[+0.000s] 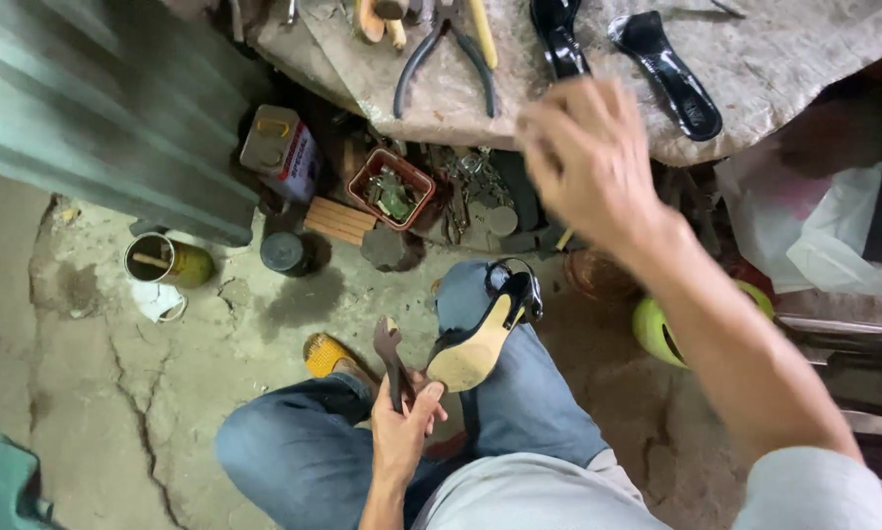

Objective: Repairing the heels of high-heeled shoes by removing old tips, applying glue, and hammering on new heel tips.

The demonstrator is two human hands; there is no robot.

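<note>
Left hand (401, 432) grips black heeled shoe (480, 339) upside down.

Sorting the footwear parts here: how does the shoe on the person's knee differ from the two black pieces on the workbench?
The high-heeled shoe is whole, with straps and heel, and shows a tan sole; the two black insoles are flat, glossy parts with no heel or strap visible. The shoe rests on the knee by the left hand; the insoles lie on the workbench, beyond the raised right hand. Both have a shoe outline.
</note>
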